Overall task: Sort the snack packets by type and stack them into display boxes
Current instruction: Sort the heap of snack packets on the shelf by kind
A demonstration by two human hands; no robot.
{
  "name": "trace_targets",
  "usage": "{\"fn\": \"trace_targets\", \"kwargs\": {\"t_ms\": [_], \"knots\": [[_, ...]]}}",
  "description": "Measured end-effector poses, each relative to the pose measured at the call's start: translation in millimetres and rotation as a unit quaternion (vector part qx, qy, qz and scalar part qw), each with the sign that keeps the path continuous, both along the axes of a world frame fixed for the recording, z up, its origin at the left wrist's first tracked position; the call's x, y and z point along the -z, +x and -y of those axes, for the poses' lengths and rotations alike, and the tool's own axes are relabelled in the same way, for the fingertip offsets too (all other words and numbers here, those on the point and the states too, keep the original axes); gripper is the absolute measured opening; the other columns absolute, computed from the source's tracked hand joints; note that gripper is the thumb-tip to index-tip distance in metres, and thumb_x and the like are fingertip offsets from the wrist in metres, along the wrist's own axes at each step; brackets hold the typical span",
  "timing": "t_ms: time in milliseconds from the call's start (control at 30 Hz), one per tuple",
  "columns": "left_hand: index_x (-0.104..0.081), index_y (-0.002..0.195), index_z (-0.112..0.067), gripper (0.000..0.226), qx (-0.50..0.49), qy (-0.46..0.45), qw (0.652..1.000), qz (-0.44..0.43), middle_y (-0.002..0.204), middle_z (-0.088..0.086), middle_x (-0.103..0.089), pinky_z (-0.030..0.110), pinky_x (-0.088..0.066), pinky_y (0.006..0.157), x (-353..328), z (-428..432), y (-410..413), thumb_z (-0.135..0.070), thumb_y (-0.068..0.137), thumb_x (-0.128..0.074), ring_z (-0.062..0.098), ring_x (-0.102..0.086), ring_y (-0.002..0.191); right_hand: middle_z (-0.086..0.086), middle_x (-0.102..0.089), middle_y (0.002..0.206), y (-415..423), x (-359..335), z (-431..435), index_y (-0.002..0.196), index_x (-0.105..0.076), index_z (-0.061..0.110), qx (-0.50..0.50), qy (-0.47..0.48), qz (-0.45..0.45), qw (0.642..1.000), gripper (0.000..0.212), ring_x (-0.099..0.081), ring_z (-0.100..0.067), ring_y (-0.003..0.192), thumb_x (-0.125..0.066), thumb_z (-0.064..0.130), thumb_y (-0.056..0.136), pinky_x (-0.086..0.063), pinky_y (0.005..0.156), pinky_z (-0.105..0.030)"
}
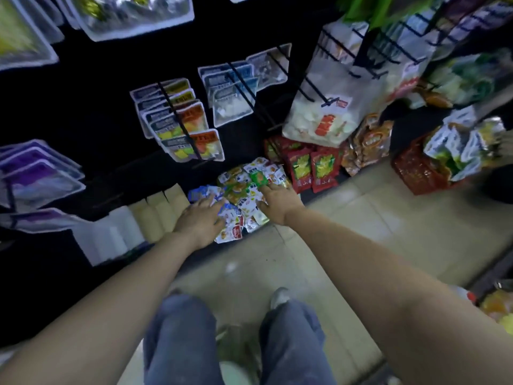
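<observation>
A heap of small snack packets [244, 190], white, green and blue, lies at floor level below a dark rack. My left hand [200, 218] rests flat on the heap's left side, fingers spread over blue-and-white packets. My right hand [277, 202] reaches onto the right side, fingertips touching a green packet [258, 177]. The frame is blurred, and whether either hand pinches a packet does not show. No display box can be made out under the heap.
Red snack bags [313, 169] stand right of the heap, and a red basket [416, 170] of packets sits further right. Bagged goods hang on black hooks [177, 118] above. Pale cartons [155, 215] line the left. Tiled floor [347, 232] and my legs are below.
</observation>
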State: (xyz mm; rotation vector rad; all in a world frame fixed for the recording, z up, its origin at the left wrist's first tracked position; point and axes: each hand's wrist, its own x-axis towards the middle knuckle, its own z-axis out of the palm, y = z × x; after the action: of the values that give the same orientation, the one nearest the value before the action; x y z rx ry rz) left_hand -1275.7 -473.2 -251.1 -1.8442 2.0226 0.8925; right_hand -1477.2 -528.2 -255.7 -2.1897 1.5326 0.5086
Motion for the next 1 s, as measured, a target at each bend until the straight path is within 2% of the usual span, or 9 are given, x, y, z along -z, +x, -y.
{"fn": "trace_targets", "kwargs": {"t_ms": [233,733,867,1000], "knots": [[-0.012,0.156,-0.022,0.057,-0.022,0.024,0.999,0.019,0.163,0.008,-0.005,0.036,-0.012,0.12,76.4,10.7,-34.1,-0.041,0.104,-0.029,0.026,-0.006,0.149,-0.012,-0.04,0.147,-31.7,77.2,23.0,0.149,-0.03,0.012,-0.015,0.028,0.028,0.999,0.052,-0.04,-0.031,0.134,-0.036,0.035,0.104,-0.03,0.11,-0.046],[-0.012,0.155,-0.02,0.059,0.018,0.035,0.998,0.048,0.163,0.009,-0.001,0.044,-0.015,0.12,370.4,64.9,-22.3,-0.04,0.103,-0.033,0.027,-0.002,0.15,-0.012,-0.04,0.149,-21.1,359.6,66.4,0.149,-0.032,0.012,0.036,-0.008,0.09,0.995,0.052,-0.04,-0.03,0.134,-0.04,0.034,0.103,-0.038,0.107,-0.043],[-0.012,0.155,-0.018,0.06,0.002,0.041,0.998,0.054,0.163,0.008,-0.002,0.04,-0.016,0.12,435.7,65.4,-8.4,-0.039,0.103,-0.033,0.027,-0.005,0.15,-0.013,-0.028,0.157,-6.7,425.7,67.9,0.151,-0.028,0.012,0.028,-0.001,0.093,0.995,0.054,-0.03,-0.031,0.142,-0.04,0.034,0.103,-0.033,0.111,-0.044],[-0.011,0.155,-0.021,0.063,-0.006,0.052,0.997,0.058,0.163,0.006,0.002,0.043,-0.015,0.12,484.4,61.4,7.5,-0.042,0.102,-0.036,0.029,-0.005,0.149,-0.01,-0.009,0.163,14.6,472.1,67.6,0.154,-0.022,0.015,0.014,0.015,0.102,0.995,0.058,-0.021,-0.034,0.145,-0.042,0.034,0.102,-0.03,0.113,-0.046]]}}
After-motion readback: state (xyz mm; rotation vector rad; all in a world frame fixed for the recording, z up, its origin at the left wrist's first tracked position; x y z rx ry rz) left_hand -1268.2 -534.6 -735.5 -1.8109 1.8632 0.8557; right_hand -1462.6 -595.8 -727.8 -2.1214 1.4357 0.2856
